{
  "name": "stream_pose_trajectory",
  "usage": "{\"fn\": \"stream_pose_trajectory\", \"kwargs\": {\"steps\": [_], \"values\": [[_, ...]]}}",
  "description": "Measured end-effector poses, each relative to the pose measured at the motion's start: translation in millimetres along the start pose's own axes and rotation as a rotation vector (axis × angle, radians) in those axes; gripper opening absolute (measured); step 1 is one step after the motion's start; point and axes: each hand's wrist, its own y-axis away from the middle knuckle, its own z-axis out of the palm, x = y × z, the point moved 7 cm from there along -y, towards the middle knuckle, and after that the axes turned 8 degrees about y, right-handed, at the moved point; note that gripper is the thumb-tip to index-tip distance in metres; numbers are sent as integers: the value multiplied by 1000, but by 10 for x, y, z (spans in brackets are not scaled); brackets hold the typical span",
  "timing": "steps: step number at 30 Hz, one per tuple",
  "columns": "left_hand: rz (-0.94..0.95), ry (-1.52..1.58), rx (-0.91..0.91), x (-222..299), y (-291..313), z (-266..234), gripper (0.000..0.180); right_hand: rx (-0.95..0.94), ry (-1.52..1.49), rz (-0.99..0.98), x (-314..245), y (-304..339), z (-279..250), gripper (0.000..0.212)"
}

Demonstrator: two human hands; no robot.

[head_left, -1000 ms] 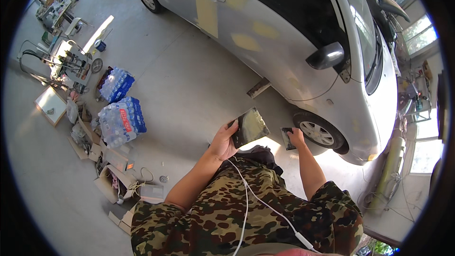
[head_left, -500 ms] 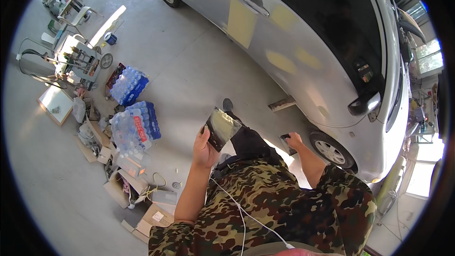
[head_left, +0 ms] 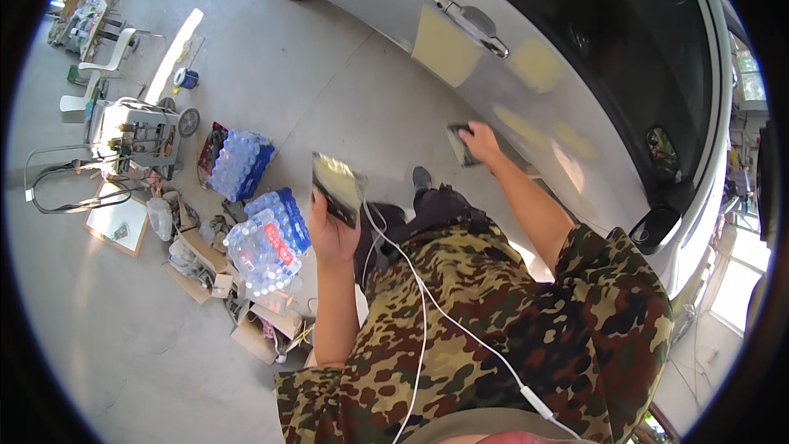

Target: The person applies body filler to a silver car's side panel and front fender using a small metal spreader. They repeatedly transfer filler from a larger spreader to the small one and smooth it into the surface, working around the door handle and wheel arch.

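Note:
My left hand point(head_left: 329, 228) holds up a flat dark board smeared with yellowish filler point(head_left: 338, 186) in front of my chest. My right hand point(head_left: 481, 141) reaches out and presses a small dark spreader point(head_left: 459, 145) against the lower side of the silver car point(head_left: 526, 41), below the door handle point(head_left: 466, 20). Several yellowish filler patches point(head_left: 445, 48) mark the door panel around it. A white cable point(head_left: 423, 321) runs down over my camouflage shirt.
Two shrink-wrapped packs of water bottles point(head_left: 267, 240) stand on the concrete floor at my left, with cardboard scraps and cables beside them. A wheeled machine with hoses point(head_left: 136, 131) sits further left. The car's wing mirror point(head_left: 655, 228) juts out at right.
The view has swung along the car from the front wheel to the door. My right hand rose from near the wheel to the door panel; my left hand keeps the board raised.

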Motion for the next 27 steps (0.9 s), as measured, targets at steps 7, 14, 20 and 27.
{"fn": "stream_pose_trajectory", "kwargs": {"steps": [7,14,20,27], "values": [[-131,139,46,512,-1352,-268,35,-96,-1089,161,-1495,-598,-375,19],[-325,121,150,529,-2822,-103,33,49,-1294,229,-2288,-979,-882,22],[-518,-2,201,278,-3634,-101,30,117,-1461,244,-2319,-1184,-1089,19],[-640,-86,270,-345,-3932,-138,29,348,-1471,282,-1917,-1129,-1327,21]]}}
